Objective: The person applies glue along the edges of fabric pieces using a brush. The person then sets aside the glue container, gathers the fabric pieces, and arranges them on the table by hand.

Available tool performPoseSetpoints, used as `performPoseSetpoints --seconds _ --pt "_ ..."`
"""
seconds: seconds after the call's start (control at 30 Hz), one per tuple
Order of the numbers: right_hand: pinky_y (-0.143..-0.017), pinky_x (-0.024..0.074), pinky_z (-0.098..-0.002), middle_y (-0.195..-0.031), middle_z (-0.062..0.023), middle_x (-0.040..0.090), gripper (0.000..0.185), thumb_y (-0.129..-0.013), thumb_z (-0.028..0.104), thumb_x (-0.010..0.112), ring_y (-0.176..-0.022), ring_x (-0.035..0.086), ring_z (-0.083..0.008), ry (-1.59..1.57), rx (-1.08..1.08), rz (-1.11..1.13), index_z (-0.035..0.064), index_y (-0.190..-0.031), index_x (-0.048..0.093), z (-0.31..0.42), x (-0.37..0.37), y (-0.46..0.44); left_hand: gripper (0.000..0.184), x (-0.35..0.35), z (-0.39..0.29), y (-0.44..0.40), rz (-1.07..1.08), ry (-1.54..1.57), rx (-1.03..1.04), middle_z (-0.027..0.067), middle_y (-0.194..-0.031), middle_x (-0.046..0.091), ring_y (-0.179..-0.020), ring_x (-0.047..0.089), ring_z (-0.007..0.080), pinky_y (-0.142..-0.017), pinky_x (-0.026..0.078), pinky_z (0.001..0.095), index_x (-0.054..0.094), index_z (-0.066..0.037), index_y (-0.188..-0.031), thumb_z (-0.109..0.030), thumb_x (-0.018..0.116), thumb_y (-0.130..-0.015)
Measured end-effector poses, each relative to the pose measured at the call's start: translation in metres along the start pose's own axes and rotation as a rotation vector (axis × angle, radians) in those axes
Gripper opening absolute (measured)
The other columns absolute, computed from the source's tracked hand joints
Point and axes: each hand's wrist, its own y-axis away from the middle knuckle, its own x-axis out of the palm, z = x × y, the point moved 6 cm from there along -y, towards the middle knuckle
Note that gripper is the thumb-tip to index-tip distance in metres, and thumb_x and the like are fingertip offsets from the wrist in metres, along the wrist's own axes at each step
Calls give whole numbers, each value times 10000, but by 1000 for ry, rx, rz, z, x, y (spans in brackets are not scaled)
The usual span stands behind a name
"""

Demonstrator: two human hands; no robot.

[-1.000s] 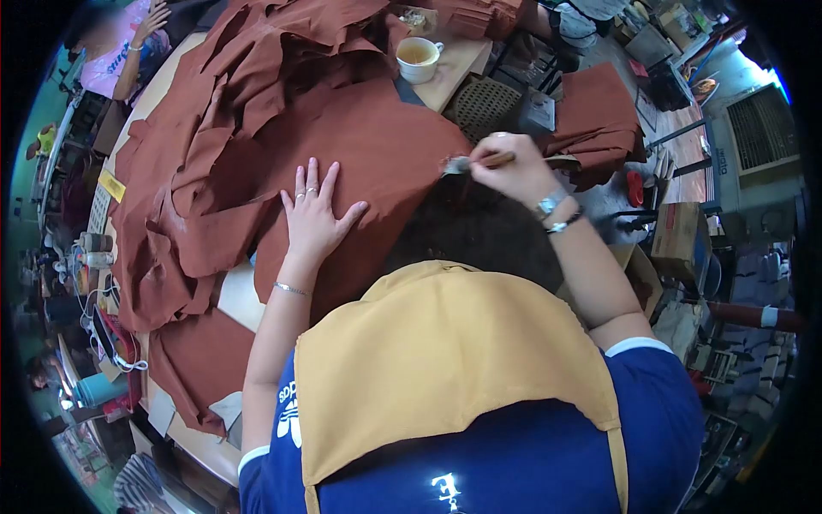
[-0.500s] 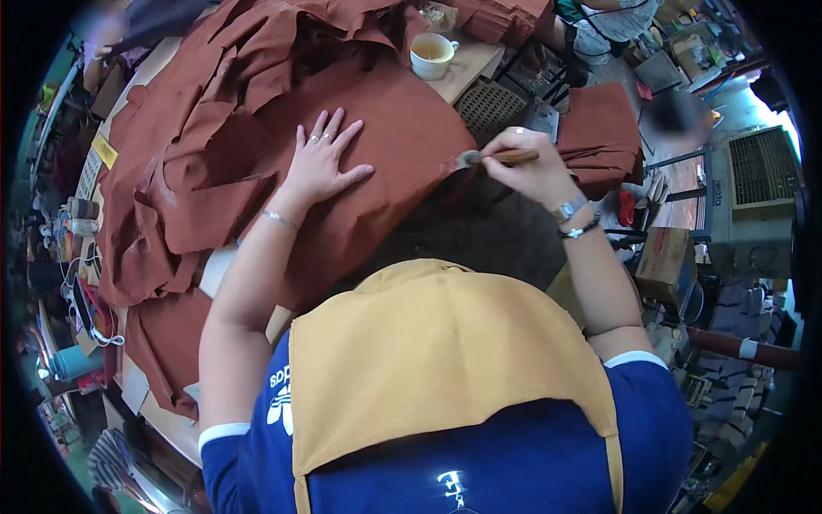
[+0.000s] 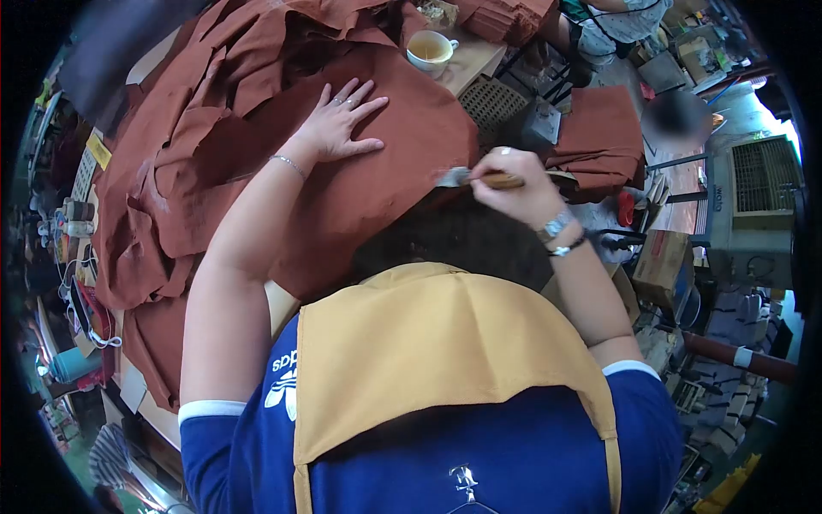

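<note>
A large reddish-brown sheet [image 3: 398, 128], leather or cloth, is spread over the table with its curved edge towards me. My left hand [image 3: 342, 124] lies flat on it, fingers spread, with rings and a bracelet showing. In my right hand [image 3: 518, 190] is a brush [image 3: 452, 177], gripped by its wooden handle. Its pale bristles touch the sheet's right edge, at a slant. Under that edge is a dark surface [image 3: 454, 231]. Crumpled pieces of the same material [image 3: 180, 163] are heaped to the left of my left hand.
A white cup [image 3: 431, 53] with amber liquid stands at the table's far corner. Folded reddish-brown pieces [image 3: 599, 128] are stacked on the right, beyond a perforated basket [image 3: 495, 104]. A cardboard box [image 3: 664, 261] is at lower right. Another person [image 3: 621, 30] is at top right.
The brush in my right hand has moved left and slightly down along the sheet's edge. My left hand has shifted right and up. At top left, a dark shape has come further into view.
</note>
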Motion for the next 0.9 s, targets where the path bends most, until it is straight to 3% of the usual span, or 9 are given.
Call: performPoseSetpoints --seconds 0.07,0.2,0.27,0.37,0.43,0.6,0.77,0.8,0.9 --pt "-648 526 -348 -736 -120 640 85 -725 99 720 -703 655 -276 229 94 15 45 -777 679 -12 -20 7 860 1 2 -10 0 -8 30 111 -1627 207 -1501 151 365 -1177 120 634 301 -289 -1540 -749 500 -841" --pt "-667 526 -325 -775 -117 662 105 -757 81 724 -715 666 -251 -71 2 -80 42 -853 706 15 0 -7 796 -3 -2 -22 -51 -79 63 113 -1617 231 -1491 182 364 -1168 173 629 343 -271 -1521 -696 517 -871" --pt "-678 527 -329 -800 -117 676 116 -752 77 732 -734 671 -269 -106 5 10 43 -852 683 13 25 -6 751 -5 -5 -14 -137 -96 44 114 -1612 242 -1485 198 362 -1160 202 627 367 -256 -1508 -655 526 -892" --pt "-677 528 -332 -784 -114 670 119 -742 82 730 -721 665 -278 -82 -22 -10 47 -843 677 11 26 -7 658 -21 -29 47 -211 -21 -102 168 -1580 291 -1455 266 373 -1171 206 566 458 -155 -1449 -543 553 -926" --pt "-674 528 -333 -772 -119 666 122 -732 86 727 -717 664 -279 -64 -3 -4 46 -837 678 10 24 -8 645 -20 -44 106 -168 82 -226 180 -1570 310 -1449 281 383 -1178 185 556 468 -152 -1447 -510 578 -922" --pt "-668 520 -308 -768 -105 666 107 -748 69 721 -721 667 -216 189 129 101 11 -834 695 7 -6 -8 741 -16 -49 161 -38 78 -398 153 -1616 218 -1493 186 361 -1162 184 613 401 -219 -1504 -590 576 -887" --pt "-687 520 -297 -804 -95 685 92 -768 55 719 -752 675 -197 -61 1 -17 8 -844 700 34 25 -22 773 -12 -29 146 -86 95 -357 150 -1610 238 -1494 194 342 -1171 166 608 402 -248 -1503 -671 538 -870" --pt "-695 522 -295 -812 -104 688 106 -761 63 723 -760 677 -189 -65 26 52 9 -851 703 28 40 -18 773 -12 -26 145 -87 87 -348 146 -1611 239 -1495 193 338 -1172 166 607 400 -250 -1504 -673 533 -871" --pt "-682 534 -324 -765 -125 677 120 -735 108 724 -717 677 -256 60 93 22 29 -821 693 14 24 -8 769 -13 -24 144 -79 65 -325 135 -1612 240 -1498 191 326 -1176 163 602 392 -257 -1508 -679 517 -878"
